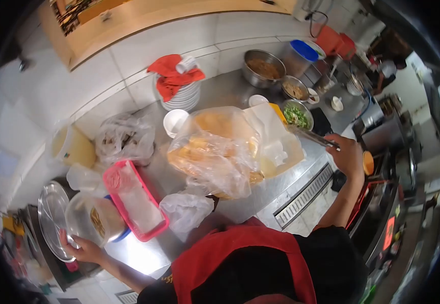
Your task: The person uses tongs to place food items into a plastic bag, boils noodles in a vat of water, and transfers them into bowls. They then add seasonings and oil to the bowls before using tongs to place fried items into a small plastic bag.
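In the head view my right hand (347, 154) is closed around metal tongs (311, 136), whose tips reach over a steel bowl of chopped green onions (296, 115). At the lower left, my left hand (84, 249) has its fingers apart, beside a clear plastic tub (85, 215) with some brownish-yellow food inside. A round metal lid (51, 223) lies just behind those fingers. Between my two hands sits a large clear plastic bag (215, 157) of orange-yellow food, partly over a translucent tray (288, 152).
A pink tray (163, 229), a crumpled white bag (187, 210) and another filled bag (123, 139) stand left of centre. Stacked plates (182, 99) under a red cloth (169, 76) are at the wall. Steel bowls (253, 76) line the back right; a stove (372, 195) is at right.
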Demonstrator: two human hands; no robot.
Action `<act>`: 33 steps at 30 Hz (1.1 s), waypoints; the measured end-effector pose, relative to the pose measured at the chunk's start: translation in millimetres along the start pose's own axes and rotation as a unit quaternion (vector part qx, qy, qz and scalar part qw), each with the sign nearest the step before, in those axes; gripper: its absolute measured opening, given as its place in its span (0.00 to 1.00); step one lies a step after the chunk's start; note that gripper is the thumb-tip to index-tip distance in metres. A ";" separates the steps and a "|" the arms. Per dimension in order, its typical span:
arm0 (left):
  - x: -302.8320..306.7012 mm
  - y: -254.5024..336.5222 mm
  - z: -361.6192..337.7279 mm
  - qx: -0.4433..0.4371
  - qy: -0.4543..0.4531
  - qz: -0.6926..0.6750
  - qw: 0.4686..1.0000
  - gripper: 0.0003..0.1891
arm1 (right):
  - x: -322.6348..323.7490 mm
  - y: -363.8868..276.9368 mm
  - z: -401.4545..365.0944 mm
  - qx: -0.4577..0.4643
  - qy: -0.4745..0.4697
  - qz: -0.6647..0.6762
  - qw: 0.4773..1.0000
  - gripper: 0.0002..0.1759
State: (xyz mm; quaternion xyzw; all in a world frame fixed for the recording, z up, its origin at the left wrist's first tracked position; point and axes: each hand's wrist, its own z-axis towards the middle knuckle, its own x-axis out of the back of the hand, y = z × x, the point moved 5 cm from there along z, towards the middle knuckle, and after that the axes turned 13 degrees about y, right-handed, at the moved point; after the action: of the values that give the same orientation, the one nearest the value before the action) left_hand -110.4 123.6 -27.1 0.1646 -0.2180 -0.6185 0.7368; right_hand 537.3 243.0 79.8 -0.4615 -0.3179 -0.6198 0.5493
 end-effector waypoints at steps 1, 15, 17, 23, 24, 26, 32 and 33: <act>-11.5 16.4 -5.1 -0.015 -0.034 -0.045 0.998 0.13 | -14.1 12.0 -5.7 0.001 -0.034 -0.012 0.999 0.14; -73.9 191.7 -101.4 -0.070 -0.324 -0.258 0.907 0.10 | -87.3 36.4 -21.7 0.014 -0.143 0.091 0.985 0.14; -67.7 165.8 -96.1 -0.035 -0.290 -0.236 0.927 0.08 | -85.0 53.9 -21.7 0.056 -0.092 0.172 0.979 0.17; -15.7 77.6 -53.0 0.122 -0.103 -0.129 0.979 0.12 | -33.6 -60.0 7.5 0.067 -0.116 0.418 0.899 0.24; -4.9 64.0 -47.4 0.163 -0.068 -0.143 0.974 0.14 | -35.0 -101.5 5.7 0.116 -0.139 0.436 0.882 0.25; 18.2 49.7 -37.4 0.192 -0.029 -0.128 0.973 0.14 | -48.0 -201.1 -18.2 0.175 -0.268 0.522 0.790 0.29; 65.1 21.6 -55.8 0.188 -0.008 -0.094 0.978 0.14 | -71.8 -412.2 -118.9 0.515 -0.156 0.470 0.700 0.20; 71.9 19.4 -59.1 0.183 -0.013 -0.072 0.980 0.14 | -72.8 -436.7 -131.5 0.529 -0.182 0.436 0.705 0.19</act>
State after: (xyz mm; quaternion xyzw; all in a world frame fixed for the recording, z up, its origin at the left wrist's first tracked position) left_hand -53.1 54.7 -59.0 0.3039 -0.3241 -0.6217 0.6451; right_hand 80.3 237.6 13.1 -0.2863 -0.4505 0.0541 0.8439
